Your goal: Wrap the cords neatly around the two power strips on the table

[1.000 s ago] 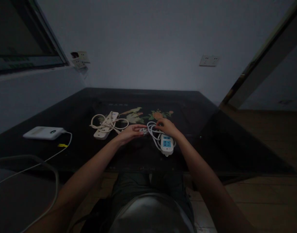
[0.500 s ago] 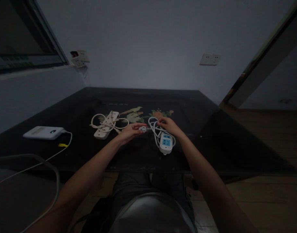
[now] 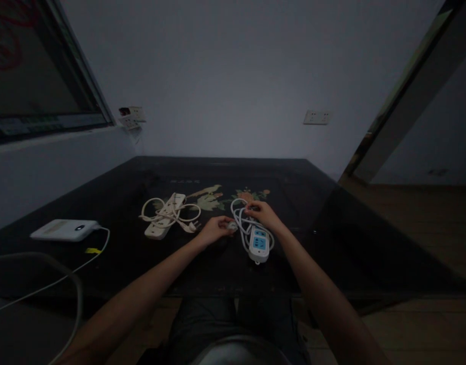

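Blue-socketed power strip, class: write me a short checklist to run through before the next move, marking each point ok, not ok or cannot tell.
1. Plug in the left grip: ok, held at the fingertips.
2. Right grip on the white cord: ok, fingertips at the loops.
3. Cord laid clear of the blue-socketed power strip: not ok, loops lie against it.
4. Cord free of knots: cannot tell, the strands overlap and the picture is dim.
5. Cream power strip apart from the blue-socketed one: ok, the left grip is between them.
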A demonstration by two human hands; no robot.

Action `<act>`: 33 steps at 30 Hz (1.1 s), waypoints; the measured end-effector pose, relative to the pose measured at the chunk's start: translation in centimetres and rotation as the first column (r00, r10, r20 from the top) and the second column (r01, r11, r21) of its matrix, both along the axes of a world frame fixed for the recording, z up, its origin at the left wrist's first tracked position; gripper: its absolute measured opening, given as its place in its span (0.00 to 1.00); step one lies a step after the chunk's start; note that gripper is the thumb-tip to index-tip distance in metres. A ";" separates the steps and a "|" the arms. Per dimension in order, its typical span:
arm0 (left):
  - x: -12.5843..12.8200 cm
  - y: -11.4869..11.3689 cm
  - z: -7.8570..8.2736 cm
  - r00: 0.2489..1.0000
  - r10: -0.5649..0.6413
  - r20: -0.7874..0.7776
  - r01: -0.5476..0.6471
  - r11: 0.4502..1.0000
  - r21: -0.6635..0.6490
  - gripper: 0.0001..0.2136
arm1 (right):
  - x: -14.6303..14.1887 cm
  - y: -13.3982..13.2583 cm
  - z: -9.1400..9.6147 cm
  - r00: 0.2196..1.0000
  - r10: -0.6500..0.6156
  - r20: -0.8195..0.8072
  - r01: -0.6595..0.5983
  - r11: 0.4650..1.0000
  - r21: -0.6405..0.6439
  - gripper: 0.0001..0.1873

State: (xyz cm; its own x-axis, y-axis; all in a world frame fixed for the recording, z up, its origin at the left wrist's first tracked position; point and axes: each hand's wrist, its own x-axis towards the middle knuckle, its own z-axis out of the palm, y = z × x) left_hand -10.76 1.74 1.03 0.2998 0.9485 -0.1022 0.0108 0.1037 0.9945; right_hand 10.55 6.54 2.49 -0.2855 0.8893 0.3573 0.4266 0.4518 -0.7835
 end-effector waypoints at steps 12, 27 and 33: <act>5.4 0.9 -0.1 0.934 0.193 0.299 -0.185 0.981 -0.056 0.14 | -0.2 -0.7 0.8 0.991 0.099 -0.090 -0.103 0.994 -0.033 0.12; 4.2 3.8 -1.9 0.987 0.092 0.130 -0.137 0.909 0.393 0.28 | -0.8 -1.5 1.8 0.992 -0.109 0.068 0.094 0.975 0.203 0.11; 3.2 4.0 -1.4 0.999 0.047 -0.004 -0.038 0.856 0.516 0.24 | -0.9 -2.7 2.5 0.967 -0.165 0.195 0.108 0.956 0.274 0.13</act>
State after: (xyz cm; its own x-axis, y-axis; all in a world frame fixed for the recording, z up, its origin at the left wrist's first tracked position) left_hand -7.59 5.70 -0.35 0.2603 0.8785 0.4007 0.0340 -0.4230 0.9055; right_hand 9.66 3.80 5.02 -0.2626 0.8100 0.5243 0.6430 0.5520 -0.5309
